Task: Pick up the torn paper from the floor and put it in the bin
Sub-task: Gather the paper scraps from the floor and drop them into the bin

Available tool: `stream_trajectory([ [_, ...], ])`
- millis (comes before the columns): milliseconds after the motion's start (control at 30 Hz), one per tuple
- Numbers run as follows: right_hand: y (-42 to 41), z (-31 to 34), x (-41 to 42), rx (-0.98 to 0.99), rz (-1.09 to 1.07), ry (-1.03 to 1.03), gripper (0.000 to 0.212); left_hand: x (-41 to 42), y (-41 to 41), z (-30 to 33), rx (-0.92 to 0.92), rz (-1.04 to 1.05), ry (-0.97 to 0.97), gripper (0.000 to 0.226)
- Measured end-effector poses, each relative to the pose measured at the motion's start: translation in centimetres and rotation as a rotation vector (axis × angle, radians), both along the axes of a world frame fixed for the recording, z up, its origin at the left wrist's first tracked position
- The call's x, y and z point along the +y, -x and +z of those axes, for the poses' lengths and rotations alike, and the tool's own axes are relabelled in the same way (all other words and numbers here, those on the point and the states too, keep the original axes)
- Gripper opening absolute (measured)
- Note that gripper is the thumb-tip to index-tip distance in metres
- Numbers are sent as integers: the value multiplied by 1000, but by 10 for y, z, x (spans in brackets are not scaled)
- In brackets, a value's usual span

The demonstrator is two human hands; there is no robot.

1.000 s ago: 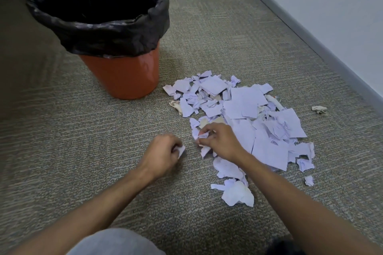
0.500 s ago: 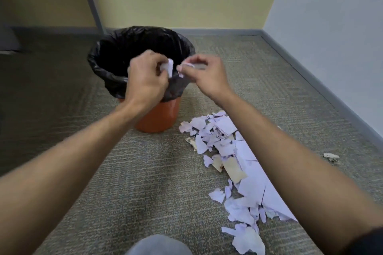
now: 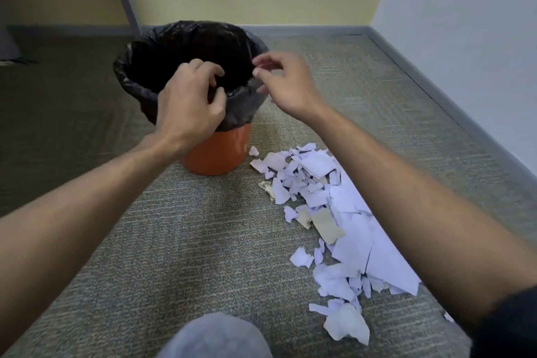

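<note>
On the carpet, near the corner of the room:
Bin: the orange bin (image 3: 216, 151) stands upright, lined with a black bag (image 3: 139, 90) folded over its rim.
Left hand: the left hand (image 3: 190, 104) is over the near rim of the bin, fingers curled loosely downward; no paper is visible in it.
Right hand: the right hand (image 3: 286, 83) is at the right rim of the bin, thumb and forefinger close together but apart from the other fingers; no paper is visible between them.
Hand spacing: the two hands are apart, both above the bin opening.
Torn paper: the torn paper (image 3: 345, 229) lies in a scattered pile on the carpet (image 3: 180, 241), just right of the bin's base and running toward the near edge.
Writing: no readable text, brand or label on the bin, bag or paper.
Knee: a grey-clad knee (image 3: 215, 337) is at the near edge.
</note>
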State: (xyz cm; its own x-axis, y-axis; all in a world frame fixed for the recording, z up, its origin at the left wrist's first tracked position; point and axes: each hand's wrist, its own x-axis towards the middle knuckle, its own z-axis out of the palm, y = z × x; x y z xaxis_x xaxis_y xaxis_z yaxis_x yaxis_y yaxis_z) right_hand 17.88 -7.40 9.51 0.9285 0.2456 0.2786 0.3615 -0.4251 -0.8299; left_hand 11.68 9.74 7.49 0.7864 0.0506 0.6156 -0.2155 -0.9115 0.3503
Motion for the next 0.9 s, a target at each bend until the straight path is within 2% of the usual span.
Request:
stream_trajectory([
  [133, 33, -48, -56, 59, 15, 206, 19, -31, 25, -49, 42, -179, -22, 21],
  [200, 51, -74, -83, 116, -14, 291, 18, -49, 37, -83, 136, -229, -36, 20],
  [333, 83, -124, -134, 221, -73, 475, 27, -82, 60, -142, 377, -337, -68, 36],
  [467, 111, -163, -169, 287, -166, 723, 42, -111, 76, -181, 605, -415, -165, 45],
  [600, 134, -189, -185, 343, -185, 1021, 70, -133, 85, -209, 792, -472, -308, 60],
  [700, 149, -209, -186, 340, -185, 1133, 81, -145, 89, -220, 887, -488, -349, 75],
  [767, 156, -220, -187, 321, -197, 1151, 81, -150, 91, -225, 886, -484, -351, 70],
  [900, 162, -231, -187, 263, -240, 1103, 56, -155, 90, -230, 819, -502, -280, 28],
])
